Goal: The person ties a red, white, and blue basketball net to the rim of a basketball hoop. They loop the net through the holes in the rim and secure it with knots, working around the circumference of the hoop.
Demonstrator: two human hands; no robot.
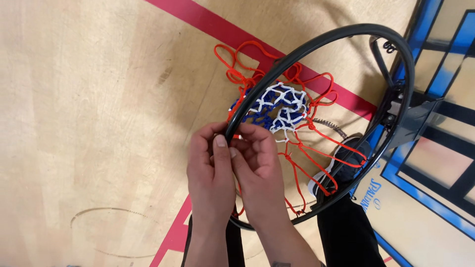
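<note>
Hands meet at the near side of a black hoop (316, 47), a round metal ring seen from above. The left hand (210, 173) sits just beside the right hand (260, 173), and the two touch each other. The left thumb lies across the ring, with the fingers curled in close. The right fingers are bent and pinched in tight at the same spot. A bit of red cord shows between them at the ring, but I cannot tell which hand has hold of it.

The net (284, 111) hangs inside and under the hoop. It has red loops on the outside and a blue and white knotted part in the middle. Some red loops (237, 62) stick out past the ring on the far side (they lie loose, not hooked on). Other red strings run to the ring on the right.

The hoop joins a backboard (445, 163) at the right. The backboard is pale with blue lines and a black square frame, and it has small dark letters near its low edge.

Below is a wood floor (89, 99) with a wide red stripe (222, 27). A dark shoe (341, 165) with a white sole shows through the ring, above a black trouser leg (349, 232).
</note>
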